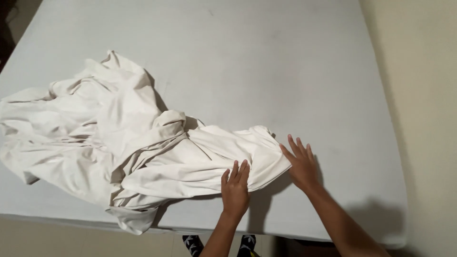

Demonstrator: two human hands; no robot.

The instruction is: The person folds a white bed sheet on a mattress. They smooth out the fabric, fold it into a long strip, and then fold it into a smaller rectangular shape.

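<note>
Presently: crumpled white sheet (143, 143) on mattress (285, 62), long axis running leftward from both hands; left hand (235, 190) and right hand (302, 164) flat, fingers spread, gripping nothing, at its near right end.

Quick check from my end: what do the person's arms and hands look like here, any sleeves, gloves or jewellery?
Both forearms are bare as far as the picture shows: no sleeves reach into view. The left hand and the right hand wear no gloves, and no rings, watch or bracelets show. Fingernails look short and unpainted, though they are small in this view.
</note>
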